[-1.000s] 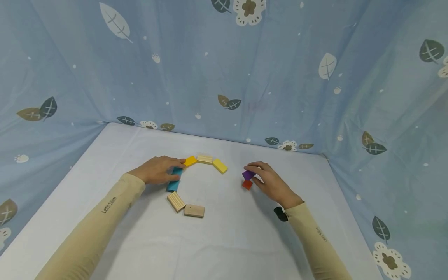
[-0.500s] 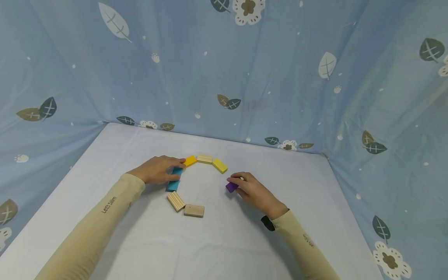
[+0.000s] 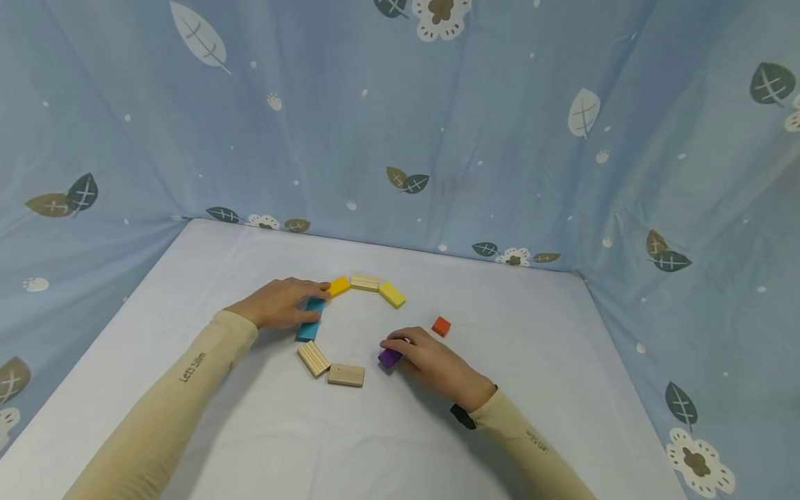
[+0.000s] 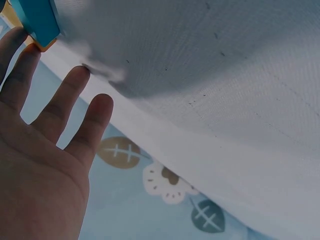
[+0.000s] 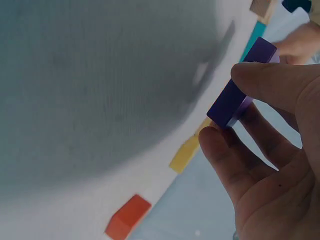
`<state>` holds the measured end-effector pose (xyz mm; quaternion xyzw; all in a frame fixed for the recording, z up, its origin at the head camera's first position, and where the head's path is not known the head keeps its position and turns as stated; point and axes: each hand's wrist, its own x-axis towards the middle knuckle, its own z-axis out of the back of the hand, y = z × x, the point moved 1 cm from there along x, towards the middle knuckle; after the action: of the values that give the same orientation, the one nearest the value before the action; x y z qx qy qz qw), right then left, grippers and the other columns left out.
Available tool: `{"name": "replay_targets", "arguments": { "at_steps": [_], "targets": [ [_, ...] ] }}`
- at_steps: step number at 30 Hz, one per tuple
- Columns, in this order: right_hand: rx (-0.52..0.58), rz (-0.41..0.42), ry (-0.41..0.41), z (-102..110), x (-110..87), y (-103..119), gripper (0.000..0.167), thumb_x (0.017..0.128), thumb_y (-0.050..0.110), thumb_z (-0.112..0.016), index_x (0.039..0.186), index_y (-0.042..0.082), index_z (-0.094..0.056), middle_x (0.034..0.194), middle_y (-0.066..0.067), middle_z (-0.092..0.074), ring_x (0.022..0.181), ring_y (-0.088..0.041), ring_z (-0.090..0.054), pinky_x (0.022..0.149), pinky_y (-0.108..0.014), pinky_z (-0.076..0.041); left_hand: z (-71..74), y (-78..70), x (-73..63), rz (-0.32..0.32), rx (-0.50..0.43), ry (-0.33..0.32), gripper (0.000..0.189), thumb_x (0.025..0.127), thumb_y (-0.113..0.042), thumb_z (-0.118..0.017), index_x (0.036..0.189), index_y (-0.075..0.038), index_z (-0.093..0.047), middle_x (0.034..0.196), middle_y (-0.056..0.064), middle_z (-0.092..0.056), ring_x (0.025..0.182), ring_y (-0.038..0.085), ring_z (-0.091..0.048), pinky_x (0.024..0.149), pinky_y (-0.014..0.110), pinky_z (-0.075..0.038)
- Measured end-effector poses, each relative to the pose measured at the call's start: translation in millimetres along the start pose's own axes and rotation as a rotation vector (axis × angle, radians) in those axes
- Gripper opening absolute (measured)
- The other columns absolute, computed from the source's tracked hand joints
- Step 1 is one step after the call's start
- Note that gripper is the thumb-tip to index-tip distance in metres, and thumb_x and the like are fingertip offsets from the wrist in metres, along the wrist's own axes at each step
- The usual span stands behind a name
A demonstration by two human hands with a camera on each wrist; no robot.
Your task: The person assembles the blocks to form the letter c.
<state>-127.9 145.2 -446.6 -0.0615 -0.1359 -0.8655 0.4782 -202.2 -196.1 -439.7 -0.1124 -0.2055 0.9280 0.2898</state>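
In the head view my right hand (image 3: 428, 357) pinches a purple block (image 3: 390, 357) between thumb and fingers, to the right of a flat plain wooden block (image 3: 346, 375). The right wrist view shows the purple block (image 5: 242, 82) under the thumb, with fingertips on its other side. My left hand (image 3: 281, 303) rests at a teal block (image 3: 308, 329), its thumb lying across it and a fingertip by an orange-yellow block (image 3: 339, 287). Fairly straight, spread fingers show in the left wrist view, two of them right at the teal block (image 4: 40, 21).
A natural wood block (image 3: 364, 281) and a yellow block (image 3: 392, 294) continue the curve at the back. A ridged wooden block (image 3: 313, 358) lies at its front left. Apart on the right is a red block (image 3: 441, 326). Patterned blue cloth (image 3: 400, 125) hangs behind the white-covered table (image 3: 262, 430).
My right hand has carried the purple block left and toward me, away from the red block, which shows again. The left hand stays at the teal block.
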Motion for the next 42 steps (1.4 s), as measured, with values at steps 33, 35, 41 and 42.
{"name": "replay_targets", "arguments": {
  "at_steps": [33, 35, 41, 42],
  "targets": [
    [0.028, -0.011, 0.094, -7, 9.9, 20, 0.039, 0.089, 0.003, -0.077, 0.127, 0.008, -0.067, 0.130, -0.008, -0.060, 0.123, -0.020, -0.057, 0.102, -0.026, -0.049, 0.5, -4.7, -1.6, 0.003, 0.006, -0.017, 0.050, 0.096, -0.027, -0.072, 0.141, -0.011, -0.061, 0.157, 0.007, -0.045, 0.140, 0.037, -0.045, 0.113, 0.058, -0.036],
    [0.026, -0.009, 0.092, -7, 10.2, 21, 0.038, 0.089, 0.003, -0.077, 0.126, 0.009, -0.067, 0.129, -0.008, -0.060, 0.123, -0.020, -0.057, 0.102, -0.026, -0.049, 0.1, -4.3, -1.0, 0.005, 0.004, -0.018, 0.050, 0.096, -0.028, -0.072, 0.141, -0.011, -0.061, 0.157, 0.007, -0.045, 0.140, 0.037, -0.045, 0.113, 0.058, -0.036],
    [0.022, -0.025, 0.106, -6, 10.5, 23, 0.038, 0.090, 0.005, -0.077, 0.126, 0.010, -0.068, 0.128, -0.007, -0.061, 0.122, -0.018, -0.057, 0.102, -0.025, -0.049, -1.7, -3.4, -0.1, 0.005, 0.014, -0.020, 0.049, 0.096, -0.030, -0.071, 0.141, -0.012, -0.061, 0.156, 0.007, -0.045, 0.140, 0.037, -0.045, 0.113, 0.058, -0.036],
    [0.021, -0.032, 0.112, -6, 10.3, 23, 0.039, 0.090, 0.005, -0.077, 0.127, 0.010, -0.068, 0.128, -0.006, -0.061, 0.122, -0.017, -0.057, 0.102, -0.025, -0.049, -1.8, -3.3, -0.1, 0.002, 0.016, -0.021, 0.049, 0.096, -0.029, -0.071, 0.141, -0.012, -0.061, 0.156, 0.008, -0.045, 0.139, 0.038, -0.045, 0.113, 0.058, -0.036]
  ]
}}
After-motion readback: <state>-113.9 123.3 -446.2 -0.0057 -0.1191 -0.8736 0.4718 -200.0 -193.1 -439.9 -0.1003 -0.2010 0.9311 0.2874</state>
